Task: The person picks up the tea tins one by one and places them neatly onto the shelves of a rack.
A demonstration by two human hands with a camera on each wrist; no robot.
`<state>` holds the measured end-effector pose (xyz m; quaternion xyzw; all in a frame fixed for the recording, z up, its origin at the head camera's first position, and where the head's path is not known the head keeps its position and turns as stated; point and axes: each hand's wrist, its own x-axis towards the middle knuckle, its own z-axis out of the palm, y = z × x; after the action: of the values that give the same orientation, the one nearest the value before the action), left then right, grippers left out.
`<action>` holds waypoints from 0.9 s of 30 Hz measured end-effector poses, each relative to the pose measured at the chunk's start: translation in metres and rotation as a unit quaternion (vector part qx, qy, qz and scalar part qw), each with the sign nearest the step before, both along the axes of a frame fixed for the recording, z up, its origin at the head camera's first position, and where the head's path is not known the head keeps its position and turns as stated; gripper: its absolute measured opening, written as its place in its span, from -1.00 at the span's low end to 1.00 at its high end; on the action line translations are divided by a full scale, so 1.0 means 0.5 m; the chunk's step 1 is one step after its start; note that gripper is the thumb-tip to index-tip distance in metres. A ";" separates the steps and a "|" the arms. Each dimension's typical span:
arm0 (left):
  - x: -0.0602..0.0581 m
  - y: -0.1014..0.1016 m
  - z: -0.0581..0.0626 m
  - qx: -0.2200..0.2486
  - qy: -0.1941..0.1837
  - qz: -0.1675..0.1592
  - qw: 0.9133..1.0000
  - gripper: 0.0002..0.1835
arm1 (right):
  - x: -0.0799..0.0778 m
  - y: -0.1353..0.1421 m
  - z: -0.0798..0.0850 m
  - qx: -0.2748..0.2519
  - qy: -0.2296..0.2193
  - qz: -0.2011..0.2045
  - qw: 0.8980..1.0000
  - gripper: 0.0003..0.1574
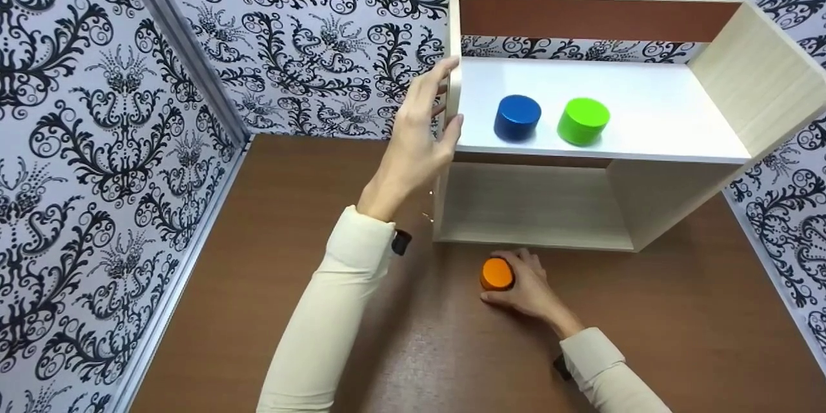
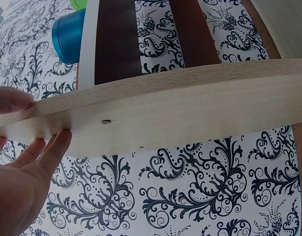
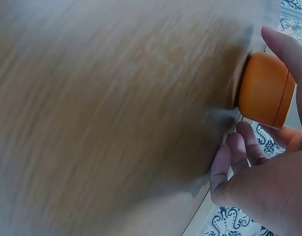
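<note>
My left hand (image 1: 416,132) grips the front edge of the left side panel (image 2: 156,108) of a pale wooden shelf unit (image 1: 535,239). In the left wrist view, its thumb lies on one face of the panel and the fingers on the other. Down at the table, in front of the unit's base, my right hand (image 1: 526,287) holds a small round orange jar (image 1: 497,273) with thumb and fingers about its side. A seam near one end of the jar shows in the right wrist view. Two like jars, one blue (image 1: 517,119) and one green (image 1: 583,122), stand side by side on the white upper shelf (image 1: 664,110).
The brown table (image 1: 290,206) reaches to patterned walls (image 1: 310,39) behind and at both sides. Below the white shelf is a lower compartment (image 1: 535,200) with a pale floor. The unit's right side panel (image 1: 755,77) flares outward in the head view.
</note>
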<state>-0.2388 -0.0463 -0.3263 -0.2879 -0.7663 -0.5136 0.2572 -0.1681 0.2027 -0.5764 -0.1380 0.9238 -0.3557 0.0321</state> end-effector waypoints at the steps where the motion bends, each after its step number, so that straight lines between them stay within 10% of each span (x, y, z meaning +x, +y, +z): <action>1: 0.000 0.000 0.000 0.001 0.003 0.000 1.000 -0.25 | 0.000 0.000 0.000 0.000 0.003 0.001 1.000 -0.05; 27: -0.001 0.000 0.000 0.004 -0.004 -0.003 1.000 -0.24 | 0.011 0.016 0.022 -0.037 -0.028 -0.032 0.998 -0.24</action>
<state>-0.2393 -0.0463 -0.3263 -0.2868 -0.7645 -0.5186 0.2535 -0.1628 0.2105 -0.5653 -0.0990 0.9129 -0.3939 0.0416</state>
